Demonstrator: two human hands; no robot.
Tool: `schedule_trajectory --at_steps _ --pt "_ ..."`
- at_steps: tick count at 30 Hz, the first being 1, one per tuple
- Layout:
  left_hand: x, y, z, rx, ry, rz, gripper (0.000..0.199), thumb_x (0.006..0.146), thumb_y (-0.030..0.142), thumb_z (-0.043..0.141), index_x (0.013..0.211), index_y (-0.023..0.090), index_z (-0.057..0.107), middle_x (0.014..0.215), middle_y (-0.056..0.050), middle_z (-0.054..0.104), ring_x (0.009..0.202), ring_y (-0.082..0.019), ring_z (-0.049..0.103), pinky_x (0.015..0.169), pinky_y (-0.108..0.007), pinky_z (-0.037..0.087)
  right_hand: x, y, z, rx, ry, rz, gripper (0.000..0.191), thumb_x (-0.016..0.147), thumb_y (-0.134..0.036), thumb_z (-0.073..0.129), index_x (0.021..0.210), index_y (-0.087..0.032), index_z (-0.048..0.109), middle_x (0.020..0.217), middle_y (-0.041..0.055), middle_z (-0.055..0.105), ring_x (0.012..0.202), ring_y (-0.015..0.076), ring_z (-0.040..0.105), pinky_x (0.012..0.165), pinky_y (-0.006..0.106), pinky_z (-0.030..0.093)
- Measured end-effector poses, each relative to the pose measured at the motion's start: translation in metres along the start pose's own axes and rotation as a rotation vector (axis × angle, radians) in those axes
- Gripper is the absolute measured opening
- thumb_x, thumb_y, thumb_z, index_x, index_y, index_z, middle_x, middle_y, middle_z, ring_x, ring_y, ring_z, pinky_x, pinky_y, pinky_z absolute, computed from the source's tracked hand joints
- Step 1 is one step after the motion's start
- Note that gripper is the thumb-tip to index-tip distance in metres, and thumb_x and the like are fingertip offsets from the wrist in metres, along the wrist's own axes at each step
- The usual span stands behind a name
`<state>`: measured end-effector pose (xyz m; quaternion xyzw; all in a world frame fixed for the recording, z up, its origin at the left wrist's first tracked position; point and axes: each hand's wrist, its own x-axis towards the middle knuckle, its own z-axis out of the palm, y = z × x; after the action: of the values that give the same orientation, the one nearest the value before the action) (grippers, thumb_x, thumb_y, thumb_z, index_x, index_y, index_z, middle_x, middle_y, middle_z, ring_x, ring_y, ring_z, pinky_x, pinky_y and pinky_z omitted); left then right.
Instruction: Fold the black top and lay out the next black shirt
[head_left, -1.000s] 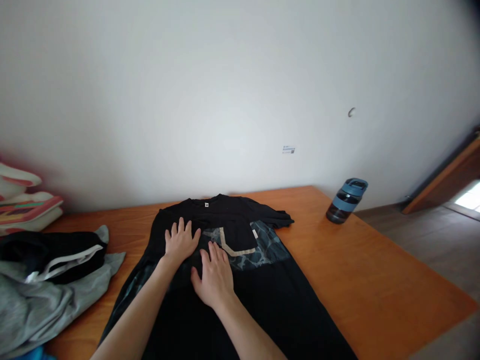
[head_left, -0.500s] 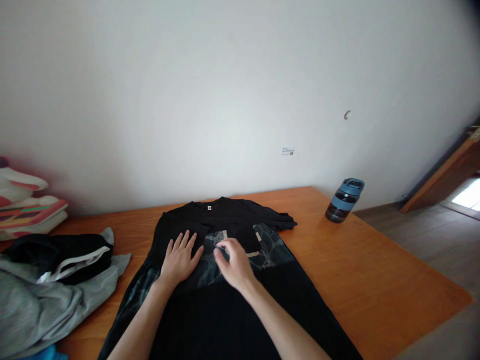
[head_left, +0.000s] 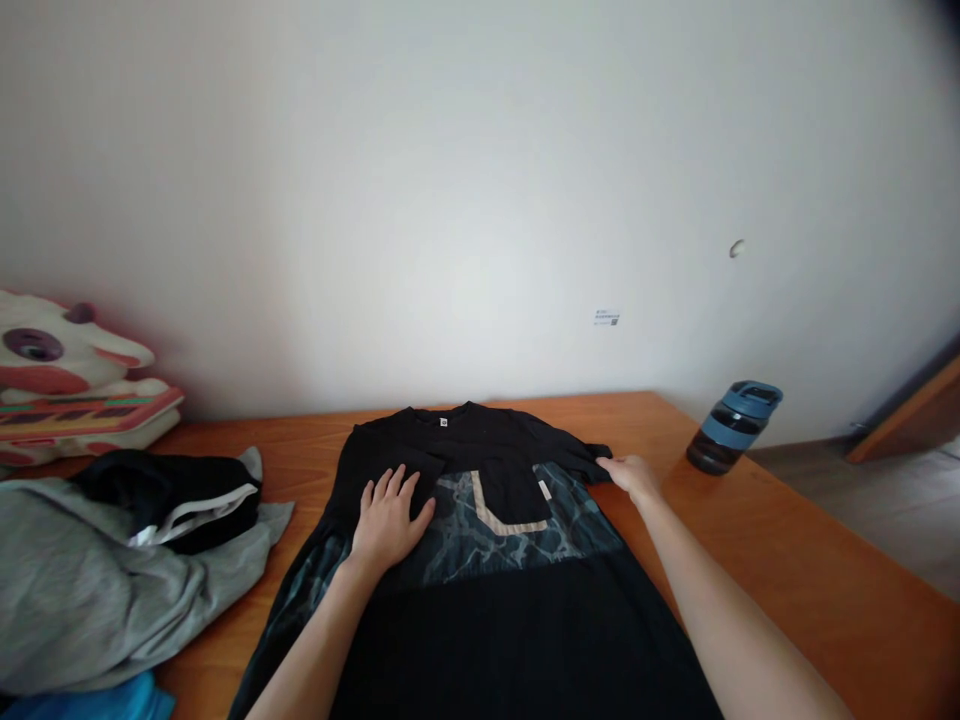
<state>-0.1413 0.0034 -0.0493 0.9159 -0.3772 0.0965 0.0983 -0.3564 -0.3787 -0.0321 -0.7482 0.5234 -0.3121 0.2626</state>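
The right hand (head_left: 634, 477) now reaches out to the shirt's far-right sleeve (head_left: 581, 455), thumb and fingers pinched at its hem; half a second ago it hovered over the chest pocket (head_left: 511, 495), which now shows uncovered. The left hand (head_left: 391, 520) stays palm down on the chest, fingers spread apart, next to the other sleeve, which lies folded inward. Beneath both, the black shirt (head_left: 517, 630) lies face up on the wooden table (head_left: 780, 570), collar toward the wall. Beyond the right hand, the blue-lidded bottle (head_left: 735, 428) stands near the table's edge. To the left lie grey and black clothes (head_left: 97, 580), and more of the toy keyboard (head_left: 97, 410) behind them has come into view.
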Motion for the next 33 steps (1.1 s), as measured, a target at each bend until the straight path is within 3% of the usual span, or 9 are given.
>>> schedule_trajectory --at_steps 3,8,10,12,14,17,21,28,33 --pt "-0.001 0.0 -0.001 -0.033 0.005 -0.004 0.057 0.096 0.05 0.051 0.142 0.017 0.059 0.154 -0.015 0.051 0.145 -0.037 0.042 0.119 -0.058 0.029 -0.002 -0.02 0.013 0.069 0.02 -0.042 0.011 0.066 -0.032 0.068 0.064 -0.021 0.064 0.059 0.0062 0.066 0.074 0.0299 0.071 0.07 0.038 0.054" --pt "0.0 -0.003 0.002 -0.127 0.056 -0.017 0.05 0.093 0.047 0.057 0.134 0.019 0.064 0.149 -0.014 0.056 0.143 -0.036 0.044 0.119 -0.059 0.029 -0.049 -0.095 0.024 0.213 0.064 -0.358 0.018 0.081 -0.029 0.056 0.094 -0.02 0.066 0.099 0.0099 0.075 0.095 0.0237 0.069 0.091 0.037 0.052" --pt "0.001 -0.005 0.004 -0.188 0.096 -0.025 0.045 0.092 0.043 0.059 0.13 0.021 0.065 0.144 -0.014 0.06 0.139 -0.034 0.049 0.118 -0.058 0.031 -0.09 -0.122 0.023 0.25 -0.091 -0.59 0.013 0.084 -0.031 0.059 0.093 -0.024 0.067 0.102 0.0048 0.075 0.096 0.0196 0.069 0.091 0.032 0.053" --pt "0.002 -0.007 0.004 -0.246 0.134 -0.024 0.039 0.092 0.04 0.059 0.126 0.022 0.065 0.139 -0.013 0.063 0.133 -0.032 0.055 0.116 -0.057 0.034 -0.131 -0.137 0.022 0.216 -0.421 -1.037 0.022 0.085 -0.031 0.065 0.106 -0.025 0.066 0.114 0.0064 0.072 0.107 0.0211 0.067 0.099 0.037 0.049" --pt "0.003 -0.009 0.004 -0.286 0.162 -0.016 0.034 0.092 0.037 0.057 0.123 0.023 0.065 0.134 -0.011 0.066 0.127 -0.03 0.059 0.114 -0.056 0.037 -0.16 -0.136 0.024 0.168 -0.486 -1.165 0.026 0.086 -0.031 0.069 0.111 -0.027 0.066 0.118 0.0056 0.07 0.113 0.0226 0.064 0.103 0.041 0.046" --pt "0.003 -0.009 0.001 -0.328 0.192 -0.003 0.028 0.092 0.033 0.057 0.116 0.023 0.066 0.127 -0.01 0.068 0.121 -0.029 0.062 0.111 -0.053 0.042 -0.166 -0.111 0.037 0.149 -0.335 -1.047 0.018 0.093 -0.029 0.063 0.11 -0.026 0.065 0.114 0.0069 0.069 0.11 0.0246 0.064 0.099 0.043 0.049" --pt "0.009 0.0 -0.006 -0.46 0.21 0.034 0.025 0.093 0.032 0.055 0.114 0.023 0.065 0.123 -0.009 0.068 0.116 -0.026 0.064 0.105 -0.043 0.049 -0.14 -0.067 0.058 0.146 -0.183 -0.873 0.023 0.095 -0.027 0.053 0.116 -0.022 0.061 0.115 0.0108 0.066 0.112 0.0272 0.061 0.1 0.046 0.05" --pt "0.048 0.042 -0.004 -0.404 -0.003 -0.136 0.047 0.093 0.045 0.057 0.128 0.014 0.059 0.121 -0.017 0.07 0.114 -0.031 0.066 0.098 -0.043 0.051 -0.132 -0.053 0.045 0.014 -0.417 -0.795 0.043 0.083 -0.021 0.056 0.126 -0.023 0.061 0.135 0.0099 0.057 0.129 0.0279 0.054 0.11 0.049 0.042" --pt "0.064 0.042 -0.012 -0.356 -0.156 -0.072 0.035 0.081 0.017 0.068 0.115 0.021 0.068 0.111 -0.008 0.075 0.108 -0.024 0.07 0.092 -0.032 0.053 -0.135 -0.053 0.036 -0.043 -0.468 -0.874 0.061 0.079 -0.021 0.062 0.139 -0.023 0.056 0.146 0.0102 0.053 0.137 0.0294 0.047 0.115 0.05 0.037"
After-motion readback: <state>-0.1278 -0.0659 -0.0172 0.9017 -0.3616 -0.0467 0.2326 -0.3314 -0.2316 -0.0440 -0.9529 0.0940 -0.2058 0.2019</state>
